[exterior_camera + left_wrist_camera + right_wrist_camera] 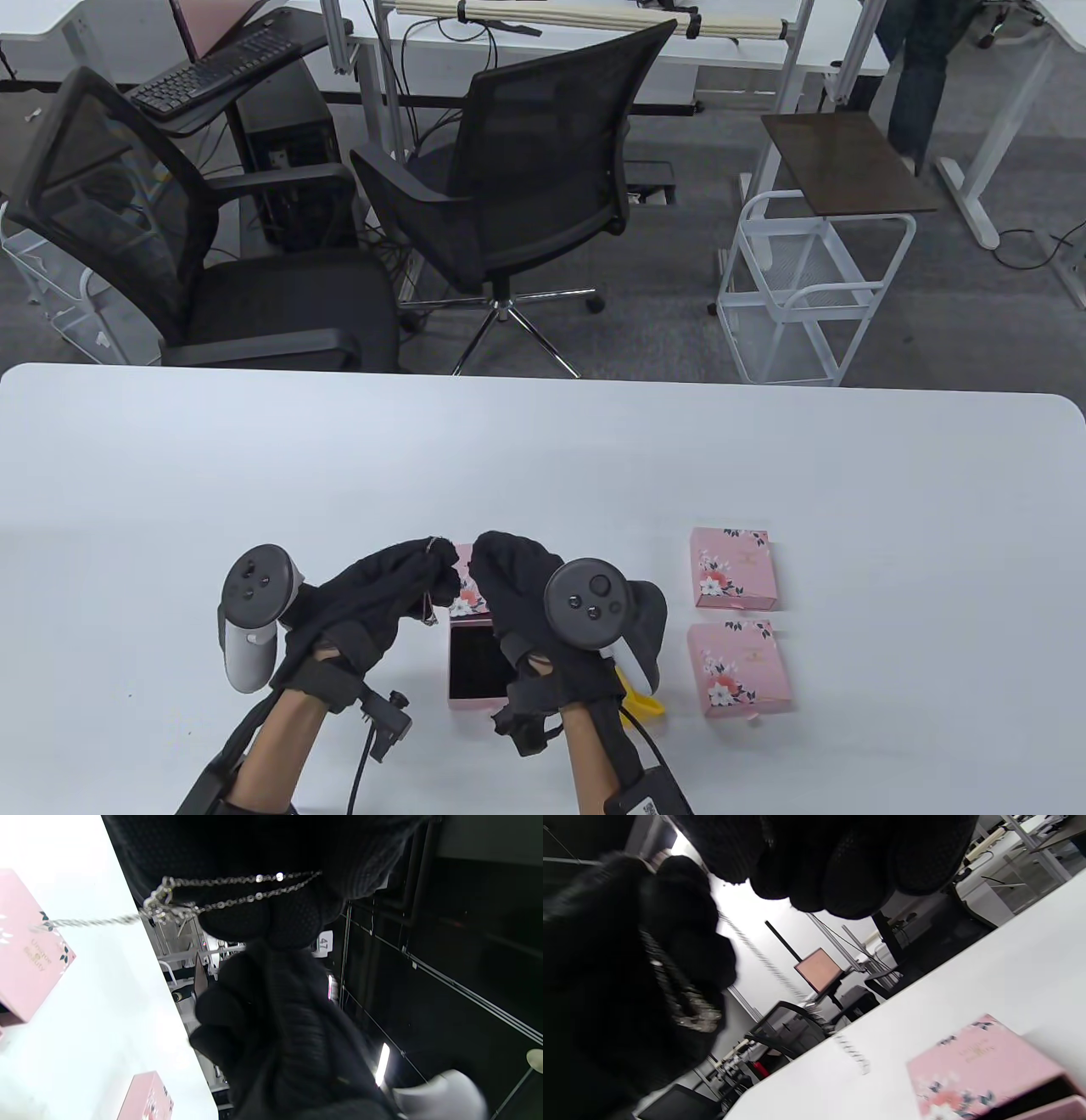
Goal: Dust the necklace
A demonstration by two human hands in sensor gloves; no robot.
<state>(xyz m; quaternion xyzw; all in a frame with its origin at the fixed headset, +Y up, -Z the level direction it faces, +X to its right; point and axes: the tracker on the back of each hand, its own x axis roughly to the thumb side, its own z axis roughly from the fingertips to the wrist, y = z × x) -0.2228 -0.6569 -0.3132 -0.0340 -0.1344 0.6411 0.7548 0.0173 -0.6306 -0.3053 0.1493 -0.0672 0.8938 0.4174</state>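
Black-gloved left hand (373, 594) at lower centre pinches the necklace (237, 887) — right hand (526, 586) curled beside it, its hold hidden.

Office floor behind your white counter (543, 441)

Past the far edge you see two black mesh chairs (517, 178) on grey carpet (670, 289), a white wire trolley (806, 289) with a dark wooden top, a keyboard (212, 72) on a stand at upper left, and white desks (747, 42) along the back.

necklace (237, 880): silver | boxes (734, 567): pink, floral | gloves (373, 594): black | table (543, 458): white
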